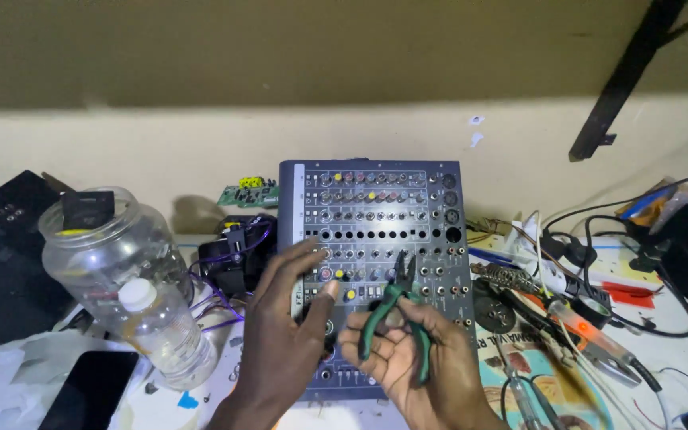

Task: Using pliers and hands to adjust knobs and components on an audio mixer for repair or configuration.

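bench (pixel 201 406) cluttered; mixer (pixel 376 239) centre; jar (pixel 109 247), bottle (pixel 165 330), phone (pixel 89 390) left; soldering iron (pixel 519 280), cables (pixel 639 318) right

A single camera, worn on the person's head, looks down and forward across a cluttered workbench toward the pale wall (pixel 201 143) at 12 o'clock. It sits close: the audio mixer (pixel 376 263) fills the centre, and the left hand (pixel 284 326) and right hand (pixel 412 354) enter from the bottom edge at 6 o'clock. The frame reaches a clear plastic jar (pixel 109 247) at 9 o'clock and tangled cables (pixel 599 271) at 3 o'clock. No second view shares the scene.
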